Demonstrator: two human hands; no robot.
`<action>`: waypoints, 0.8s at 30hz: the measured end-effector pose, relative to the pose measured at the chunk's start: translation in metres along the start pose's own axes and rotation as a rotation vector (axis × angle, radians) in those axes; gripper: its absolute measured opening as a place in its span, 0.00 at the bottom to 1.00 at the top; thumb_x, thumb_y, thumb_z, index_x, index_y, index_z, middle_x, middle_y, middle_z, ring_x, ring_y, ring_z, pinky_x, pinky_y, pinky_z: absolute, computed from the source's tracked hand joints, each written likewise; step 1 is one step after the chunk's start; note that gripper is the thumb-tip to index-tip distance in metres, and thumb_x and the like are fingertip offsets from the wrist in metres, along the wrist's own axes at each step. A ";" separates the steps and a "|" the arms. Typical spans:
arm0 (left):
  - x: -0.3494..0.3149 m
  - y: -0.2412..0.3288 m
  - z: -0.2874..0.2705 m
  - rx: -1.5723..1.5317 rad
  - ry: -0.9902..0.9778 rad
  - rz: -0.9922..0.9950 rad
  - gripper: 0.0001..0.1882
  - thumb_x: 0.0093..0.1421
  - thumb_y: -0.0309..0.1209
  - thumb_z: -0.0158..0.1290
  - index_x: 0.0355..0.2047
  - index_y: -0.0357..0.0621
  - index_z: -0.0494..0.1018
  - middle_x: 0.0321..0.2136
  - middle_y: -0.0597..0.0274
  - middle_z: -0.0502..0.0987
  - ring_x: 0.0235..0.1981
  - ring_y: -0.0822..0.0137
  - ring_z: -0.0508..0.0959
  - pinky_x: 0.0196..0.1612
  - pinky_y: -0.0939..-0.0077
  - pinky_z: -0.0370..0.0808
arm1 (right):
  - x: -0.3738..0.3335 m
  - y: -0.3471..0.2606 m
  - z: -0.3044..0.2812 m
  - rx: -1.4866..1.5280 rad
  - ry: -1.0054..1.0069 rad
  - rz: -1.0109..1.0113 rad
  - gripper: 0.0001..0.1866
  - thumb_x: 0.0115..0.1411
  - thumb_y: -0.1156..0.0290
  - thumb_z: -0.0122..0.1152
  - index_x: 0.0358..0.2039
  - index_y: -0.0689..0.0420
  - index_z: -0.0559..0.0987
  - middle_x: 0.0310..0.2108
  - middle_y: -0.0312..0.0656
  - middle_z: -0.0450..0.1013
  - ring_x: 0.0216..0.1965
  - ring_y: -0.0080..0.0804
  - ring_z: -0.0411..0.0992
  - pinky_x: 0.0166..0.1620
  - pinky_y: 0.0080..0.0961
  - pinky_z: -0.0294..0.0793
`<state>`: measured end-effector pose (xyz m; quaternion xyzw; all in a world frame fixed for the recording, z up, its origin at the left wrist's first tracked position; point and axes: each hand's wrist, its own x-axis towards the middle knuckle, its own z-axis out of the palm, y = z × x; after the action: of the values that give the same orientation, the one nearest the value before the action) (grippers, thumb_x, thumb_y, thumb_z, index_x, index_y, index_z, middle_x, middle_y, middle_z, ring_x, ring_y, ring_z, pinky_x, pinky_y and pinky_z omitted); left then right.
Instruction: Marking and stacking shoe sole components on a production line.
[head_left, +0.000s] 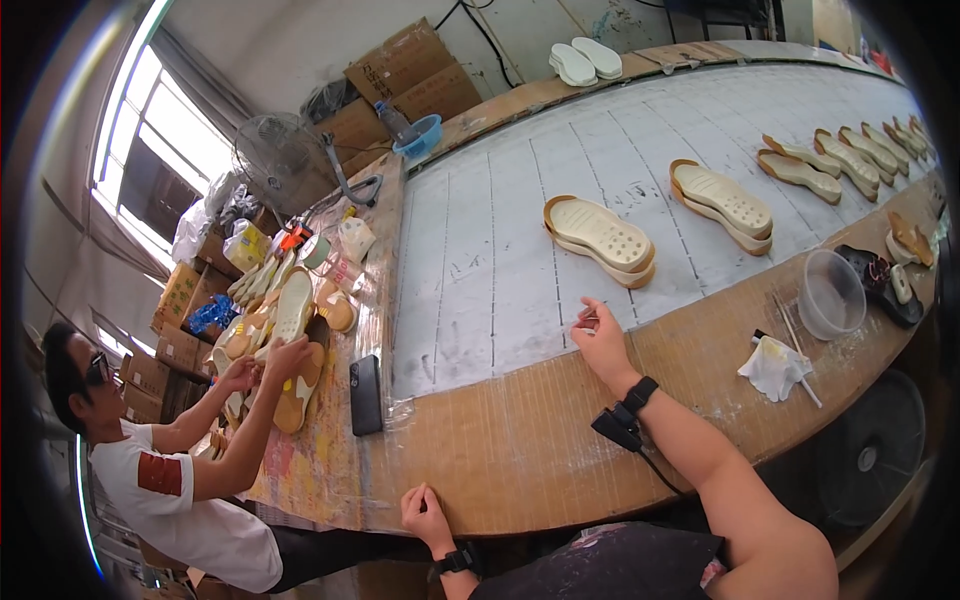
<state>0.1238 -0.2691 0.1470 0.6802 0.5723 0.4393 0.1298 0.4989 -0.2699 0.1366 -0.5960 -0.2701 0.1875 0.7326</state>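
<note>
My right hand [600,335] is over the near edge of the white belt, fingers curled and pinched; what they may hold is too small to make out. In front of it lies a cream shoe sole [600,240] with a tan rim, its heel end pointing up and left. A second sole [725,205] lies farther right. My left hand [425,515] is closed at the table's front edge, its fingers together and their inside hidden. The nearest thing to it is a black phone [366,395] lying on the tabletop.
More soles [800,175] line the belt toward the right. A clear plastic tub [832,293] and a white cloth [775,367] rest on the cardboard-covered ledge [500,450]. At left, a co-worker [180,470] holds a sole beside a pile of soles. A fan [275,160] stands behind.
</note>
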 end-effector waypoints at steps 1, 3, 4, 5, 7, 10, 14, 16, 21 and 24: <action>0.000 0.003 0.000 -0.006 0.012 -0.003 0.05 0.50 0.20 0.53 0.28 0.32 0.75 0.28 0.56 0.74 0.28 0.64 0.74 0.31 0.75 0.71 | 0.001 -0.002 -0.001 -0.085 0.120 -0.081 0.15 0.52 0.77 0.52 0.42 0.63 0.71 0.28 0.40 0.71 0.24 0.23 0.68 0.32 0.19 0.70; 0.001 0.003 -0.002 0.021 0.012 0.009 0.05 0.50 0.20 0.53 0.28 0.33 0.75 0.28 0.56 0.74 0.28 0.64 0.74 0.30 0.75 0.70 | 0.003 -0.008 -0.007 -0.042 0.100 0.044 0.13 0.54 0.75 0.52 0.41 0.62 0.71 0.26 0.39 0.69 0.25 0.24 0.68 0.33 0.19 0.70; 0.001 0.003 -0.005 0.051 0.014 0.024 0.05 0.50 0.20 0.53 0.28 0.33 0.75 0.28 0.56 0.74 0.28 0.63 0.74 0.30 0.75 0.70 | 0.004 -0.013 -0.011 0.005 0.082 0.170 0.11 0.56 0.72 0.52 0.40 0.62 0.71 0.25 0.39 0.68 0.26 0.25 0.67 0.33 0.20 0.70; 0.001 0.002 -0.007 0.046 0.014 0.012 0.05 0.50 0.20 0.53 0.28 0.33 0.75 0.28 0.56 0.74 0.28 0.63 0.74 0.30 0.75 0.70 | 0.006 -0.019 -0.014 -0.006 0.076 0.169 0.11 0.56 0.72 0.52 0.40 0.62 0.71 0.25 0.39 0.68 0.26 0.25 0.67 0.33 0.20 0.70; 0.002 0.003 -0.011 0.087 0.025 0.062 0.05 0.50 0.20 0.53 0.28 0.33 0.75 0.28 0.56 0.74 0.27 0.62 0.74 0.29 0.75 0.70 | 0.014 -0.033 -0.023 0.111 0.038 0.164 0.14 0.61 0.67 0.47 0.43 0.63 0.69 0.28 0.44 0.70 0.32 0.31 0.70 0.37 0.23 0.70; 0.004 0.016 -0.017 0.085 0.015 0.061 0.04 0.50 0.20 0.53 0.28 0.33 0.75 0.28 0.56 0.73 0.27 0.62 0.74 0.29 0.75 0.70 | 0.048 -0.033 -0.039 -0.214 0.377 -0.316 0.15 0.63 0.68 0.41 0.43 0.65 0.69 0.34 0.50 0.72 0.37 0.42 0.70 0.42 0.29 0.68; 0.008 0.032 -0.026 0.052 0.007 0.010 0.04 0.50 0.20 0.53 0.27 0.33 0.75 0.27 0.56 0.74 0.27 0.63 0.74 0.29 0.75 0.71 | 0.111 -0.008 -0.069 -0.537 0.586 -0.397 0.20 0.60 0.62 0.45 0.43 0.66 0.69 0.41 0.54 0.71 0.43 0.48 0.69 0.47 0.33 0.65; 0.008 0.034 -0.033 0.039 0.014 0.007 0.04 0.50 0.20 0.53 0.27 0.33 0.75 0.28 0.56 0.74 0.27 0.63 0.74 0.29 0.75 0.71 | 0.132 0.001 -0.077 -0.597 0.433 0.103 0.25 0.54 0.56 0.52 0.41 0.67 0.72 0.40 0.56 0.71 0.43 0.51 0.69 0.46 0.34 0.66; 0.006 0.041 -0.037 0.005 0.012 -0.006 0.04 0.50 0.21 0.52 0.27 0.33 0.75 0.28 0.56 0.74 0.27 0.63 0.74 0.30 0.75 0.71 | 0.178 0.010 -0.111 -0.745 -0.087 0.223 0.25 0.49 0.57 0.53 0.35 0.70 0.74 0.34 0.60 0.72 0.38 0.52 0.71 0.39 0.35 0.69; 0.006 0.035 -0.052 0.031 0.052 -0.010 0.04 0.50 0.21 0.52 0.28 0.33 0.75 0.28 0.55 0.74 0.28 0.61 0.74 0.31 0.74 0.71 | 0.152 -0.029 -0.080 -0.434 -0.105 0.397 0.21 0.50 0.63 0.50 0.32 0.74 0.73 0.31 0.58 0.72 0.33 0.46 0.72 0.33 0.36 0.69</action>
<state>0.1076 -0.2912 0.2036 0.6677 0.5855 0.4473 0.1062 0.6661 -0.2472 0.1799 -0.7693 -0.2195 0.2955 0.5221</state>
